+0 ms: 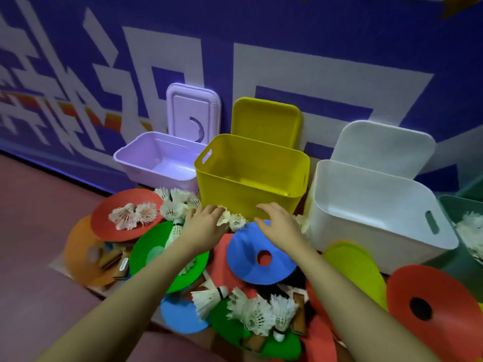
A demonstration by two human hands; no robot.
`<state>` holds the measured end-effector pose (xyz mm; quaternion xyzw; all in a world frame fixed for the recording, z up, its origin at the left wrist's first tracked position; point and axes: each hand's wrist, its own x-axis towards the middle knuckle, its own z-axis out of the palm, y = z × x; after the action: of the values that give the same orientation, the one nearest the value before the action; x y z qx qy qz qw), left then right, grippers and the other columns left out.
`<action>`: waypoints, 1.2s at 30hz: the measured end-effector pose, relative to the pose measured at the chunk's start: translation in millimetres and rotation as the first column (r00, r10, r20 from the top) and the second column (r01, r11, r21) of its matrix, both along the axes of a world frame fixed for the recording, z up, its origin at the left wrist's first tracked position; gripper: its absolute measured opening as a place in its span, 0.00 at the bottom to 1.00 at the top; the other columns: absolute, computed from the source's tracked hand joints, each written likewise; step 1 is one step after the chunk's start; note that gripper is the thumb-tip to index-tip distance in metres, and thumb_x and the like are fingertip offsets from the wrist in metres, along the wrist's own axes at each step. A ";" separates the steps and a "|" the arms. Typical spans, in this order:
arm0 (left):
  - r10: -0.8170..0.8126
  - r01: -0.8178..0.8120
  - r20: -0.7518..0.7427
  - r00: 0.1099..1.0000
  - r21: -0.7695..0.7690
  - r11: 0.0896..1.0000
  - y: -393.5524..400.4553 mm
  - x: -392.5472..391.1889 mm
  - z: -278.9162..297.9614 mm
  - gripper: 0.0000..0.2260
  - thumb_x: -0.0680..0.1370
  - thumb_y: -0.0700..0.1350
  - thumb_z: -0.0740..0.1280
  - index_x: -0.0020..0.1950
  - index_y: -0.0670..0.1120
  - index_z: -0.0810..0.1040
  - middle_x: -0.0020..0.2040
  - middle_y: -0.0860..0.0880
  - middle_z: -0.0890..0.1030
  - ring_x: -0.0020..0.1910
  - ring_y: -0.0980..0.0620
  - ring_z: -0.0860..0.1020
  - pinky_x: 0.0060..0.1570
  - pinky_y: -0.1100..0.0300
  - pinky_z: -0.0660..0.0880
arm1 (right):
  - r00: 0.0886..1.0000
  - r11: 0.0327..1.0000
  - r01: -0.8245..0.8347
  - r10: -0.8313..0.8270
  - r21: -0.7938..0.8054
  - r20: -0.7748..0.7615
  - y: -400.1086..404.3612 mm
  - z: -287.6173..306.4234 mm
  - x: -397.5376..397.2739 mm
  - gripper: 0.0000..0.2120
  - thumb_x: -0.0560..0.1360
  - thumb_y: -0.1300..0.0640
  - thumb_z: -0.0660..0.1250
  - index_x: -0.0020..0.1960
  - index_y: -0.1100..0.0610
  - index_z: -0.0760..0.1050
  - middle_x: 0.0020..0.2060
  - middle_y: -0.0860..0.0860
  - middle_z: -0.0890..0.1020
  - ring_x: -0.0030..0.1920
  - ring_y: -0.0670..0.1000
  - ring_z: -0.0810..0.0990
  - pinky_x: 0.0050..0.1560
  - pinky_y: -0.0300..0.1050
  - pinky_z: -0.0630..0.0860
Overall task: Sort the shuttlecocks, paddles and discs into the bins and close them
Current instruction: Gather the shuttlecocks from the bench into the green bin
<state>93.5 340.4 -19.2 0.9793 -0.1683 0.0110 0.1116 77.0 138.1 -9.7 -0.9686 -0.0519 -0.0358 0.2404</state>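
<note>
Three open bins stand against the wall: a lilac bin (146, 163), a yellow bin (243, 184) and a white bin (366, 220), each with its lid leaning behind it. Below them lies a pile of coloured discs, white shuttlecocks and wooden-handled paddles. My left hand (202, 224) grips a shuttlecock (232, 219) just in front of the yellow bin. My right hand (278, 222) hovers with spread fingers over the rim of a blue disc (261, 254), holding nothing. More shuttlecocks (251, 312) lie near the bottom, and paddle handles (115, 259) show under the orange disc (78, 252).
A dark green bin (454, 205) with shuttlecocks inside stands at the far right edge. A red disc (428, 309) and a lime disc (358, 270) lie in front of the white bin. The blue-and-white wall runs behind the bins; reddish floor lies to the left.
</note>
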 end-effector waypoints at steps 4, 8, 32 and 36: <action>-0.014 0.018 -0.088 0.996 0.050 0.999 22.3 30.2 -26.7 0.25 0.79 0.57 0.58 0.74 0.51 0.60 0.71 0.49 0.66 0.68 0.45 0.65 0.66 0.48 0.57 | 0.992 0.997 0.018 -0.027 -0.074 -0.126 28.1 -34.0 25.1 0.25 0.78 0.47 0.62 0.72 0.52 0.64 0.68 0.50 0.69 0.67 0.54 0.66 0.66 0.50 0.63; -0.044 0.052 -0.153 0.987 0.049 0.997 29.0 57.0 -46.0 0.30 0.78 0.59 0.59 0.76 0.51 0.54 0.73 0.48 0.62 0.70 0.44 0.62 0.68 0.47 0.56 | 0.974 0.989 0.052 -0.081 -0.140 -0.211 41.7 -62.8 44.1 0.30 0.77 0.43 0.62 0.75 0.51 0.57 0.70 0.50 0.65 0.69 0.54 0.63 0.68 0.53 0.59; -0.145 0.156 0.113 0.983 -0.102 0.982 18.1 72.5 -77.2 0.30 0.68 0.54 0.71 0.64 0.39 0.73 0.49 0.44 0.78 0.46 0.42 0.79 0.45 0.48 0.75 | 0.939 0.988 0.149 -0.153 0.037 0.309 43.0 -98.3 29.1 0.20 0.76 0.45 0.57 0.62 0.52 0.75 0.50 0.45 0.79 0.52 0.43 0.70 0.58 0.43 0.57; -0.134 0.153 0.177 0.975 -0.095 0.984 9.7 53.2 -50.8 0.29 0.68 0.56 0.67 0.63 0.41 0.74 0.49 0.44 0.79 0.45 0.43 0.79 0.43 0.49 0.76 | 0.927 0.993 0.116 -0.120 0.033 0.354 31.0 -77.6 11.1 0.20 0.76 0.45 0.58 0.64 0.52 0.73 0.51 0.46 0.79 0.52 0.43 0.70 0.57 0.43 0.59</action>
<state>146.6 350.1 -70.0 0.9526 -0.2467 0.0957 0.1499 88.1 169.1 -87.2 -0.9462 -0.0358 -0.2249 0.2299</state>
